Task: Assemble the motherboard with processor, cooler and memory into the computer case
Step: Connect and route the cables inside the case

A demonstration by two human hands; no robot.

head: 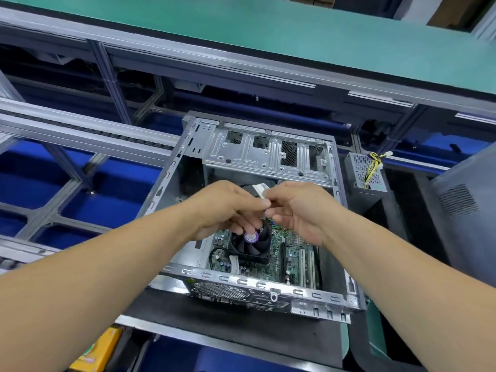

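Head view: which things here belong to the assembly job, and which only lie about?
Job: computer case; motherboard; cooler fan; small white part, pinched by left hand and right hand.
Lying about: power supply box right of the case; yellow object, bottom left.

Power supply unit, grey, with yellow-and-black cable bundle, at 2 o'clock. Green-topped shelf at 12 o'clock. Yellow object at 7 o'clock, partly hidden.
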